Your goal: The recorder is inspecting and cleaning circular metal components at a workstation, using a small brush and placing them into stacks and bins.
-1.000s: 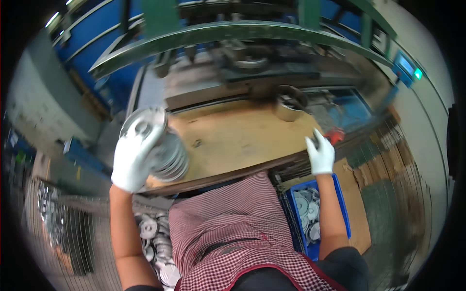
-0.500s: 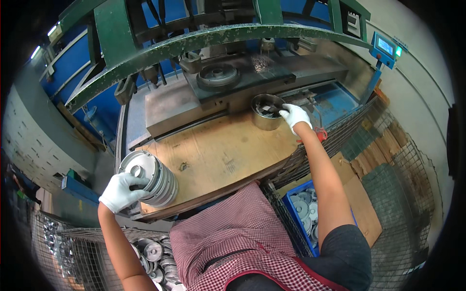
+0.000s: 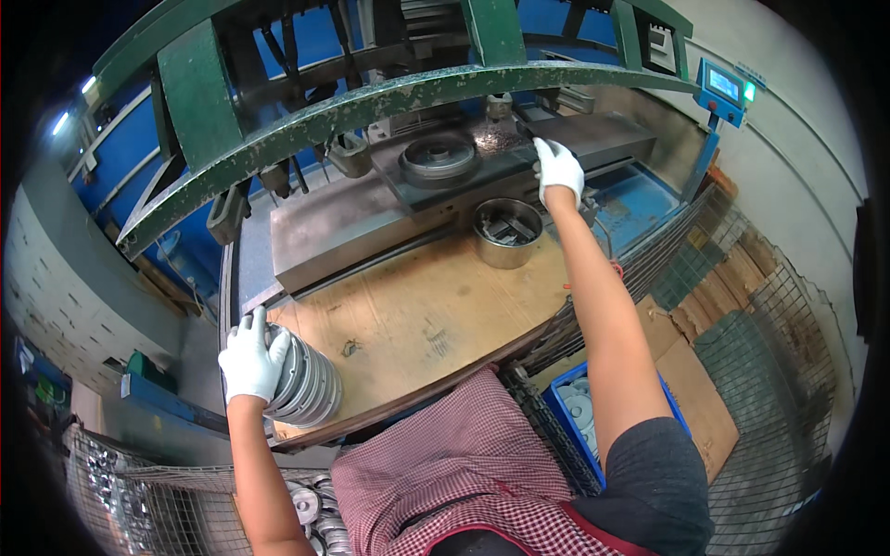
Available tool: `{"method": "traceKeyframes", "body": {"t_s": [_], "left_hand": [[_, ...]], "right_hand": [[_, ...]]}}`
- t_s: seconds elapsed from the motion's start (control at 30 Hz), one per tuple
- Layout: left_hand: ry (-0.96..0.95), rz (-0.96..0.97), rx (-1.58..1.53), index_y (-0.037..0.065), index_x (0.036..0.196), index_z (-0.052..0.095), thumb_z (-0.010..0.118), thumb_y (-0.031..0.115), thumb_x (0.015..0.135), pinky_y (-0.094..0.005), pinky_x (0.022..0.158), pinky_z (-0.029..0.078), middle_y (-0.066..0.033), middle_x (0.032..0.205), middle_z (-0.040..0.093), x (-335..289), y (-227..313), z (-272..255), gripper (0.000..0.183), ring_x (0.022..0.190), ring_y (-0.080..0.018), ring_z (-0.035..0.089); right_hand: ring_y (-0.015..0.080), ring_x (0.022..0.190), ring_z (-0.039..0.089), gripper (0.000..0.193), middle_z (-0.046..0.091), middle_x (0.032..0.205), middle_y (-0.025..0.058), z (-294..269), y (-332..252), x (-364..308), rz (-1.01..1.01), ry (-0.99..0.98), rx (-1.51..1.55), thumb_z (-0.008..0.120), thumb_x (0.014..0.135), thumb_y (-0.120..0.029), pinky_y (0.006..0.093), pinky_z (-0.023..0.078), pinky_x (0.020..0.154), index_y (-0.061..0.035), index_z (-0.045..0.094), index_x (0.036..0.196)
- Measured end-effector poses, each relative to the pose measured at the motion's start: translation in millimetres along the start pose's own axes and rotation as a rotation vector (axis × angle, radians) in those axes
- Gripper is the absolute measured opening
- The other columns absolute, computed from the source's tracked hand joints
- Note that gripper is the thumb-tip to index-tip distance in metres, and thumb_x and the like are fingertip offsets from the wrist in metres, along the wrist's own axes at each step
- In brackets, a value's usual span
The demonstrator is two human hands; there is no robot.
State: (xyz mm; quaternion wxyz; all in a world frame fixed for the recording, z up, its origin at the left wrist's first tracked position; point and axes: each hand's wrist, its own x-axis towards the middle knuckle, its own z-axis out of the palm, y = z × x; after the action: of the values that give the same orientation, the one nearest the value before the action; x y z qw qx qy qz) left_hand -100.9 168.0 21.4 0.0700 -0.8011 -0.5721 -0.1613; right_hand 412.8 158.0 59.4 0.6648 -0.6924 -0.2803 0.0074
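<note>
A stack of round silver metal discs [image 3: 311, 385] stands at the left front corner of the wooden board. Lying over its top and left edge, my white-gloved left hand [image 3: 250, 361] has its fingers spread and hides most of the top disc. My right hand [image 3: 560, 173], also gloved, is closed on a thin dark tool [image 3: 527, 132] beside the machine's dark plate; the tool's far end is hard to make out. A ribbed metal disc [image 3: 438, 157] sits on that plate, with metal shavings [image 3: 496, 139] to its right. Nearer me is a round metal pot [image 3: 509, 252] holding dark pieces.
A green machine beam [image 3: 371, 97] crosses above the work area. The wooden board [image 3: 417, 315] borders the machine bed. At lower right is a blue crate [image 3: 561, 408] of metal parts; more discs [image 3: 320, 510] lie at lower left. A control screen [image 3: 723, 85] hangs at right.
My right hand has moved from the pot up and away to the machine plate, carrying the dark tool. My left hand has shifted farther over the stack's top, its fingers now stretched out.
</note>
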Motion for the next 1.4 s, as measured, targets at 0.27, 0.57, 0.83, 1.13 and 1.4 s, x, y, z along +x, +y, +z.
{"method": "traceKeyframes", "body": {"t_s": [0.27,0.57,0.83,1.13,1.4], "left_hand": [[-0.017,-0.001,0.002,0.008,0.136,0.052,0.06,0.044,0.087,-0.0483,0.092,0.046,-0.017,0.131,0.057,1.9,-7.2,5.3,0.061,0.116,-0.0359,0.055],[-0.028,-0.036,0.023,0.012,0.131,0.053,0.056,0.041,0.088,-0.0493,0.086,0.044,-0.014,0.123,0.06,-2.5,-4.3,-4.5,0.053,0.109,-0.0345,0.057],[-0.007,-0.017,-0.003,0.014,0.129,0.054,0.056,0.04,0.088,-0.048,0.085,0.044,-0.0125,0.121,0.061,0.0,2.1,-6.2,0.049,0.107,-0.0332,0.059],[-0.009,-0.033,-0.002,0.011,0.133,0.053,0.054,0.038,0.089,-0.049,0.086,0.045,-0.0141,0.121,0.062,-3.0,-5.8,-9.7,0.052,0.108,-0.0346,0.058],[0.01,-0.042,-0.015,0.012,0.131,0.054,0.055,0.038,0.088,-0.0483,0.089,0.045,-0.0156,0.123,0.061,-3.9,-12.5,-11.6,0.05,0.108,-0.0362,0.058]], "right_hand": [[0.0393,0.101,0.062,0.046,0.067,0.108,0.0186,42.9,-12.6,-44.0,-0.18,-0.043,-0.387,0.048,0.094,-0.051,0.0467,0.048,0.088,-0.0135,0.067,0.113],[0.0332,0.091,0.068,0.045,0.071,0.098,0.0163,144.4,-36.6,-81.9,-0.152,-0.543,-0.085,0.062,0.087,-0.048,0.038,0.051,0.081,-0.012,0.07,0.112],[0.0375,0.1,0.064,0.043,0.068,0.109,0.02,264.4,2.2,-30.1,-0.129,-0.639,0.304,0.061,0.088,-0.04,0.0401,0.048,0.085,-0.0047,0.068,0.112],[0.0247,0.054,0.063,0.036,0.067,0.073,0.0145,137.3,-46.6,-144.3,-0.042,-0.629,0.014,0.061,0.09,-0.034,0.0375,0.049,0.056,-0.0027,0.067,0.107],[0.041,0.095,0.063,0.05,0.068,0.1,0.0208,203.6,-64.5,-221.1,-0.306,-0.555,-0.256,0.052,0.091,-0.053,0.0456,0.05,0.082,-0.0113,0.066,0.114]]}}
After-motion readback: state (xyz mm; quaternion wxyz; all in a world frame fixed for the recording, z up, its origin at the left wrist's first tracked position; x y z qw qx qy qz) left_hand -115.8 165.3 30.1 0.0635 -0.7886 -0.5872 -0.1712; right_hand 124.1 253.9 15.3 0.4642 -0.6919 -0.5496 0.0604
